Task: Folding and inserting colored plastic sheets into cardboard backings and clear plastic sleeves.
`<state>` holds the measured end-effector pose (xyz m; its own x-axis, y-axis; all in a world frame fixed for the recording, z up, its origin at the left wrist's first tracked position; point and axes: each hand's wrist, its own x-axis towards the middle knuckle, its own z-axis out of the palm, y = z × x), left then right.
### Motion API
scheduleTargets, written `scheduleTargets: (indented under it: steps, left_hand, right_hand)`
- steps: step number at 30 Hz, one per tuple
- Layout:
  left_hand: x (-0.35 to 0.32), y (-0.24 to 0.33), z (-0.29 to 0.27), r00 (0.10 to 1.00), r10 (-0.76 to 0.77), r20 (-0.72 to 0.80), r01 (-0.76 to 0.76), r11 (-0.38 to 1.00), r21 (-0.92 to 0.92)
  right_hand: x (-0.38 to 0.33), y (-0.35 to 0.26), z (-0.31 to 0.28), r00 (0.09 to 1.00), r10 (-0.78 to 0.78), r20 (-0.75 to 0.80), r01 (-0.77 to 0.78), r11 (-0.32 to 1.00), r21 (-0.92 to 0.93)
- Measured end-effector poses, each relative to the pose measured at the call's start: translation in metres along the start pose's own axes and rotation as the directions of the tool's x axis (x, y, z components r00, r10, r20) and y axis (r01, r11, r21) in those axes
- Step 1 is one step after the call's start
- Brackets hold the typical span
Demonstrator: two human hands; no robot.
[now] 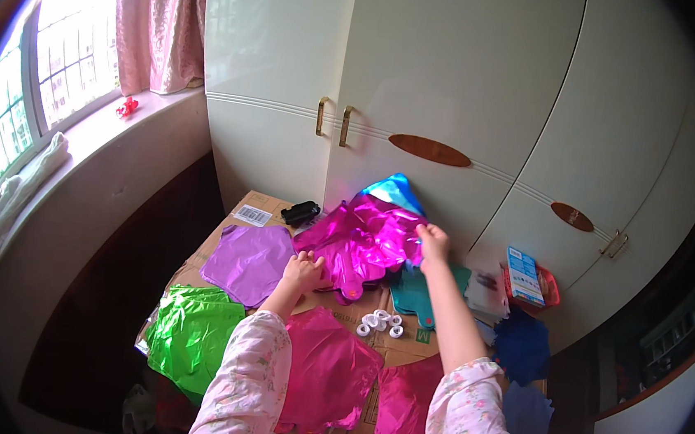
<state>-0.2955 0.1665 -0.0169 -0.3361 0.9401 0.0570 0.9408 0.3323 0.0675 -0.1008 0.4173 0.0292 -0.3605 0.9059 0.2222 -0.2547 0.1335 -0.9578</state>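
Both of your hands are at a crinkled, shiny magenta foil (375,234) lying toward the far edge of the cardboard-covered tabletop (392,351). Your right hand (434,246) is closed, pinching the foil's right edge. Your left hand (304,272) lies at its lower left, fingers bent and slightly apart; you cannot tell from this view whether they grip it.

The foil looks thin and very light, soft enough to fold under its own weight. Its gloss suggests a slippery surface, one that likely creases easily and might tear under sharp nails. The outer edges seem the best hold, with flat finger pads and a gentle pinch on each side.

Just left of your left hand lies a lilac foil (249,263). Bright blue foil (395,191) shows behind the magenta, and teal foil (417,294) sits below your right hand. Nearer you are several small white rolls (380,323), then a green foil (190,337) at left and a deep pink foil (328,368) between your forearms.
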Motion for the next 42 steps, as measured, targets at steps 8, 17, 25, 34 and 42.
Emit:
scheduleTargets:
  steps: [8, 17, 25, 34, 42]
  left_hand:
    - [0.002, 0.006, 0.0, 0.999, 0.022, 0.025, -0.022, 0.999, 0.036]
    - [-0.05, -0.039, -0.03, 0.984, -0.132, -0.12, 0.117, 0.985, -0.127]
    - [-0.143, -0.123, -0.035, 0.935, -0.341, 0.1, 0.352, 0.927, -0.131]
    - [-0.167, -0.132, -0.027, 0.957, -0.284, 0.06, 0.29, 0.939, -0.185]
    - [-0.163, -0.142, -0.023, 0.956, -0.289, 0.056, 0.294, 0.936, -0.193]
  right_hand:
    - [0.016, -0.099, -0.067, 0.881, -0.414, -0.228, 0.348, 0.894, -0.281]
    - [-0.08, -0.145, 0.067, 0.423, -0.776, 0.468, 0.814, 0.099, -0.572]
    - [-0.203, -0.02, 0.22, -0.189, -0.583, 0.79, 0.98, -0.169, 0.109]
    - [-0.202, 0.055, 0.223, 0.065, -0.224, 0.972, 0.994, 0.096, -0.045]
    - [-0.204, 0.045, 0.233, 0.01, -0.106, 0.994, 0.977, 0.214, 0.013]
